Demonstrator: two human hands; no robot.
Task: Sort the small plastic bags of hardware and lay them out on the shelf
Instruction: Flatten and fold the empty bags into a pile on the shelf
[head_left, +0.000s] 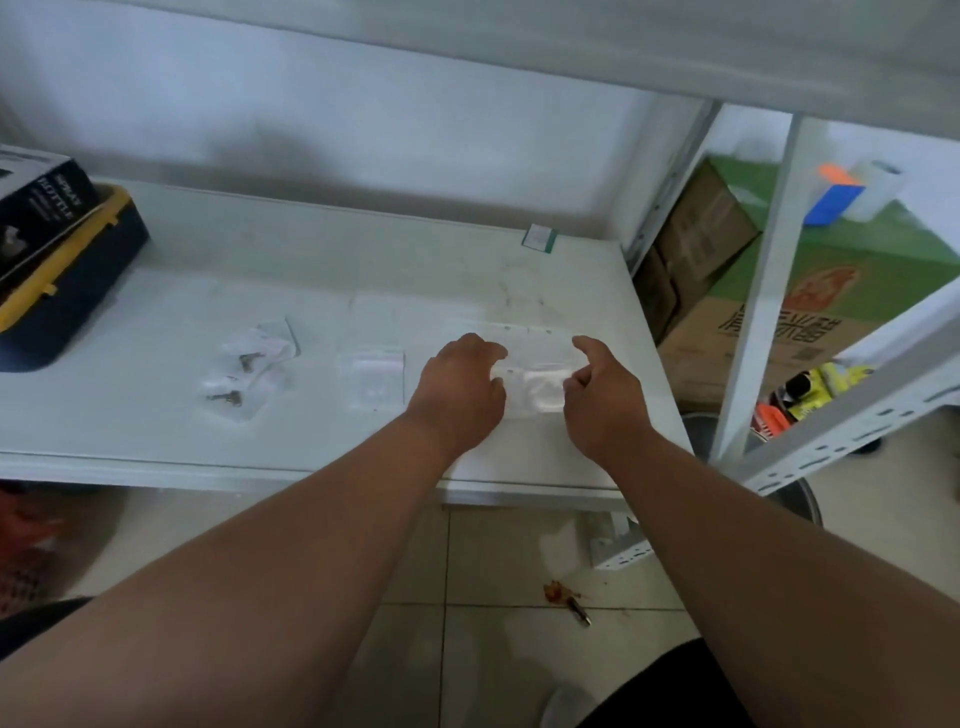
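A white metal shelf (156, 441) fills most of the view, its flat board running from the left edge to a slotted upright post (753, 291) on the right, with a pale wall behind and another board overhead. Below lies a tiled floor (493, 649) carrying a reddish stain and a small dark object. Beyond the post stand stacked cardboard boxes (727, 291), one with a green top. At the shelf's far left sits a dark blue and yellow case (67, 291) with a black box (36, 213) resting on it. Toward the right end, both hands work on one clear plastic bag (537, 389) lying on the board: the left hand (462, 389) and right hand (605, 400) each pinch an end with curled fingers. Just left lies an empty-looking clear bag (371, 376), and farther left, two small bags (244, 374) holding dark metal hardware.
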